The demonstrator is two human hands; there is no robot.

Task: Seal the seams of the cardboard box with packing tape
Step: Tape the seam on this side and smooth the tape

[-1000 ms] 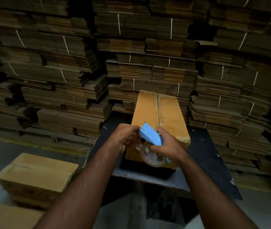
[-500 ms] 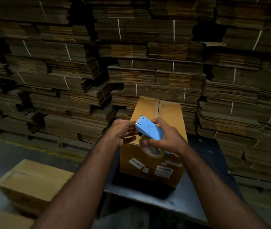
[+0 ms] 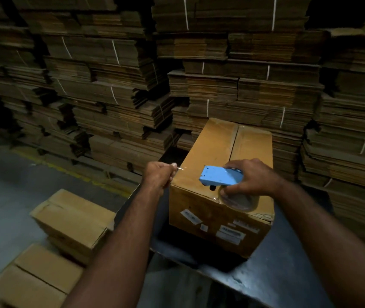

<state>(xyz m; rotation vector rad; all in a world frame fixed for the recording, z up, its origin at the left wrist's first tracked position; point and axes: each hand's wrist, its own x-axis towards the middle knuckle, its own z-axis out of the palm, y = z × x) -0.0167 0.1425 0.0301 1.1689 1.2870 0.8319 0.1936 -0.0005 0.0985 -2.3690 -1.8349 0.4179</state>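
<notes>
Cardboard box (image 3: 210,174): it is set on the dark desk (image 3: 288,270), a short end turned near, with pale labels seen on that near face. The top flaps are closed, and the centre seam runs from near to far.

Tape dispenser (image 3: 220,176): a light blue body is held over the near part of the box top, just right of the seam. Whether it is touching the cardboard cannot be told.

Tape roll (image 3: 239,200): a clear roll is seen below the blue body, at the near top edge of the box, partly covered by fingers.

Right hand (image 3: 249,177): it is clamped on the dispenser from the right, fingers curled over the roll and the blue body.

Left hand (image 3: 158,174): it is closed in a pinch beside the near left top corner of the box. A thin shiny strip (image 3: 180,168), likely the tape end, is seen at the fingertips; what is pinched cannot be told for sure.

Hands, relative: they are kept well apart, the left off the box's left edge, the right over the box top.

Other boxes (image 3: 72,216): closed cartons are stacked on the floor (image 3: 3,196) to the near left of the desk.

Background: bundles of flattened cardboard (image 3: 114,85), tied with pale straps, are piled high along the far side.
</notes>
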